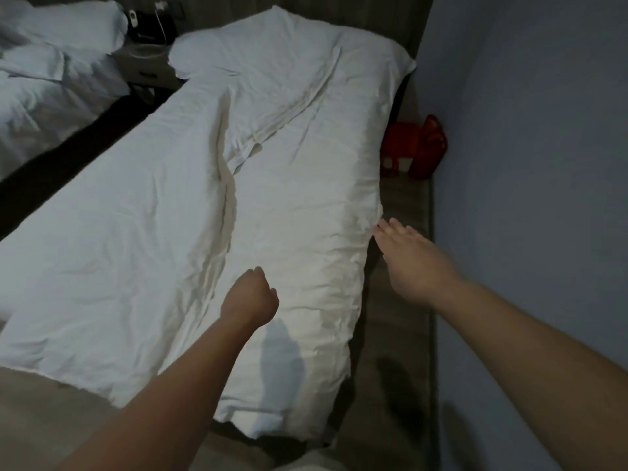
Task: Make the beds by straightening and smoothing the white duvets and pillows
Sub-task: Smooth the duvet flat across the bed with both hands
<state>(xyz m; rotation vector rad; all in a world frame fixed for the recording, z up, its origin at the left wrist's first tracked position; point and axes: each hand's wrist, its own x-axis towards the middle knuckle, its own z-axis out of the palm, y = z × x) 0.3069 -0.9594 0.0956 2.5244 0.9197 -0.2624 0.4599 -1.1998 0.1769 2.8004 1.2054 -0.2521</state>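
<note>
A white duvet [136, 232] covers the near bed, with a long crease running down its middle and wrinkles across it. A white pillow [289, 59] lies at the head of the bed, rumpled. My left hand [249, 295] hovers over the duvet's middle with its fingers curled into a fist, holding nothing. My right hand [409, 258] is stretched out flat, its fingertips at the duvet's right edge. A second bed with a crumpled white duvet [40, 96] and pillow [68, 22] stands at the far left.
A nightstand [149, 59] with dark small items sits between the beds. A red object [416, 147] lies on the strip of floor between the bed and the blue-grey wall [526, 164] on the right. The dark gap between the beds runs diagonally.
</note>
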